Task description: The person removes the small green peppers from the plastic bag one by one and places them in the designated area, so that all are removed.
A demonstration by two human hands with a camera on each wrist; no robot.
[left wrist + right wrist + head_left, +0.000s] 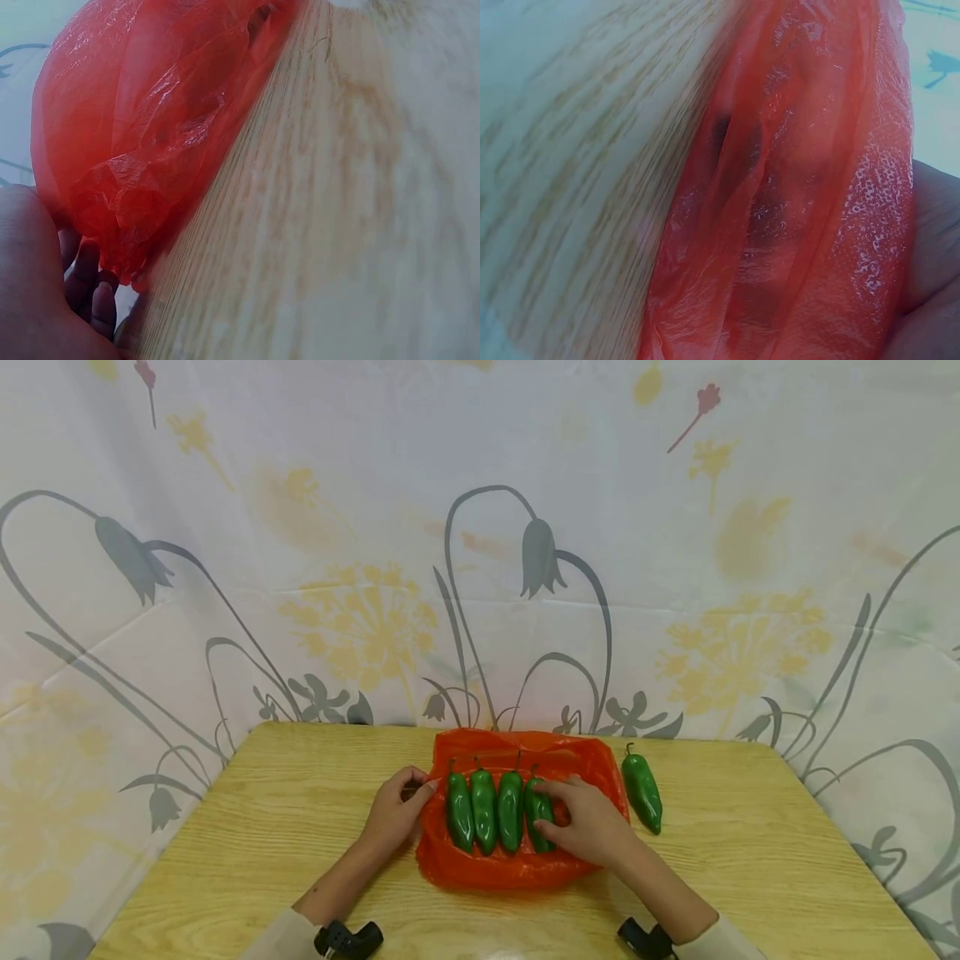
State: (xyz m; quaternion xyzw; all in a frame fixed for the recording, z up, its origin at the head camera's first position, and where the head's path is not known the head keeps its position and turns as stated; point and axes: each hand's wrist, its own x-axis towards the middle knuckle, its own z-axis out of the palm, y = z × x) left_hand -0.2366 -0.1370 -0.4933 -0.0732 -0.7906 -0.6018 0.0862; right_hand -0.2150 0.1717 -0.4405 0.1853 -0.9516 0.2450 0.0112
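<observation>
A red plastic bag (495,875) lies spread with its mouth open on the table. Inside it several green chili peppers (483,810) lie side by side in a row, stems pointing away from me. My right hand (588,822) reaches over the bag's right side and holds the rightmost pepper (537,810) of the row between thumb and fingers. At the left edge of the bag, my left hand (395,806) pinches the plastic. The left wrist view shows its curled fingers (103,307) at the gathered red film. In the right wrist view, the bag wall (817,187) hides the fingers.
One more green pepper (642,789) lies on the wooden table (735,860), just right of the bag. A flower-printed curtain (375,527) hangs behind the table's far edge and along both sides. Dark wrist cameras (348,939) sit at both sleeves.
</observation>
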